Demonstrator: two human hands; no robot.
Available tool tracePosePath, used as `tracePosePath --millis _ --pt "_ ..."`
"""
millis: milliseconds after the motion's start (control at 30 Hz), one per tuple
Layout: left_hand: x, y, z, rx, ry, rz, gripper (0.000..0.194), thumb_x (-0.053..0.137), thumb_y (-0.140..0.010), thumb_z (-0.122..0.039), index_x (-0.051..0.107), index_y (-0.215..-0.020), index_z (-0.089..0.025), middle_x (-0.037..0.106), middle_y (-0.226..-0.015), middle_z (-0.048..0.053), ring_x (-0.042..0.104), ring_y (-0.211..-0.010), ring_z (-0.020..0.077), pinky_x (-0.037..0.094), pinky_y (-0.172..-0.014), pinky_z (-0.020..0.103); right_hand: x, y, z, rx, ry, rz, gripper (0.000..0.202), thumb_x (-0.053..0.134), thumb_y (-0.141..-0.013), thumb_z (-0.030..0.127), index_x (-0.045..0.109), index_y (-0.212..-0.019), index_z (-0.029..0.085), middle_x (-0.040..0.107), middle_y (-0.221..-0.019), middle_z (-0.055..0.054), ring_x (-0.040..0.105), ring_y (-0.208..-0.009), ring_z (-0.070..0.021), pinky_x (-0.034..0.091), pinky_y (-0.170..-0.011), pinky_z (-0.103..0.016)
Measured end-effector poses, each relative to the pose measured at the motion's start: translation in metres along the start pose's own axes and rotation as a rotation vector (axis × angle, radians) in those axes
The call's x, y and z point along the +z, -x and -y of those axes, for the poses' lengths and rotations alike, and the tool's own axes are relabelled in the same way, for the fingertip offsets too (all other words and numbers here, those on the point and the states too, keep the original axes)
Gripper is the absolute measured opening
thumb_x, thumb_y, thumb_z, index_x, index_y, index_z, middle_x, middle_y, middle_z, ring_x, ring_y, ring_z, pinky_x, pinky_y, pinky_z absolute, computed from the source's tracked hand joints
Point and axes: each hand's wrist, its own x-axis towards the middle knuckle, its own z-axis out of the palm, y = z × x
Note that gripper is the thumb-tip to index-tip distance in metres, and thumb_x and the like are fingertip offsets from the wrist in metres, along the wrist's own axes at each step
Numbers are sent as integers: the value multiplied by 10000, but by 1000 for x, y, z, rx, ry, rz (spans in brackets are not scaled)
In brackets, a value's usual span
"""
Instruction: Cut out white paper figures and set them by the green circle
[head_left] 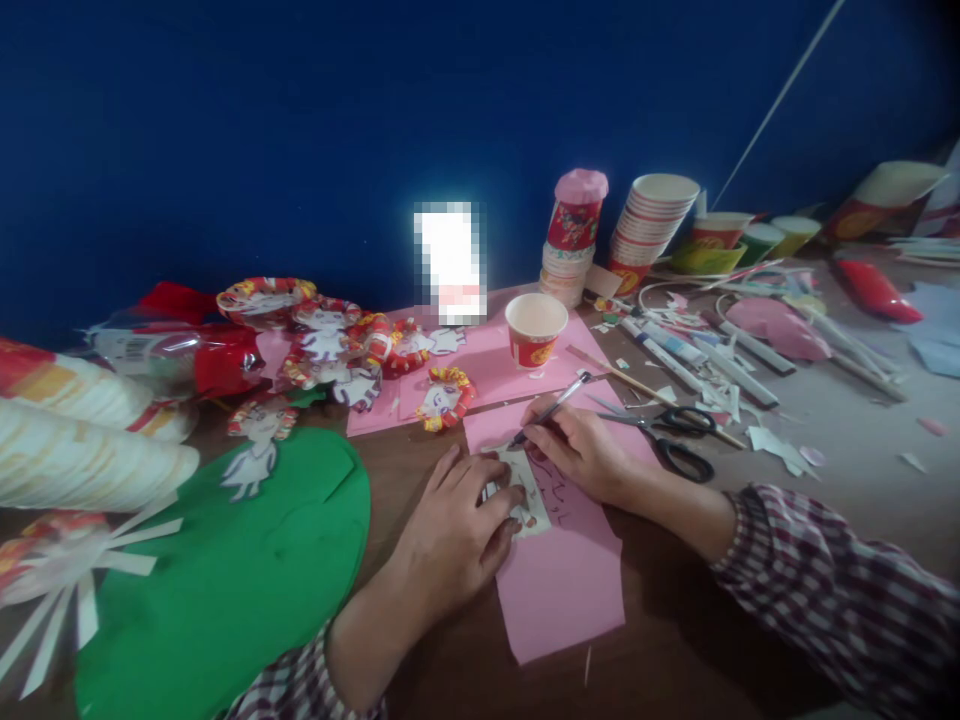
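Observation:
My right hand is closed around a pen, its tip down at the upper edge of a small pale paper piece with drawing on it. That piece lies on a pink sheet, where dark wavy lines show beside it. My left hand lies flat over the left part of the pale piece, fingers spread, and covers some of it. Black-handled scissors rest just right of my right hand. Beyond the hands stands a red and white paper cup.
A green paper oval lies left, with a paper figure on it. Several ring-shaped paper decorations sit behind. Stacked cups stand at the back. Markers, a wooden stick and paper scraps litter the right.

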Motion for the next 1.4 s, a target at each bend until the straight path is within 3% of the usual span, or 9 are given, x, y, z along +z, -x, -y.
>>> tracePosePath --millis 1400 --pt "-1 -1 -1 -5 -3 14 254 525 -856 -232 619 -1092 -221 581 -1135 95 518 -1131 255 301 -1064 566 -2 1 -3 -40 46 35 56 484 -898 195 533 -873 186 594 -775 -13 565 -677 -140 457 -659 -248"
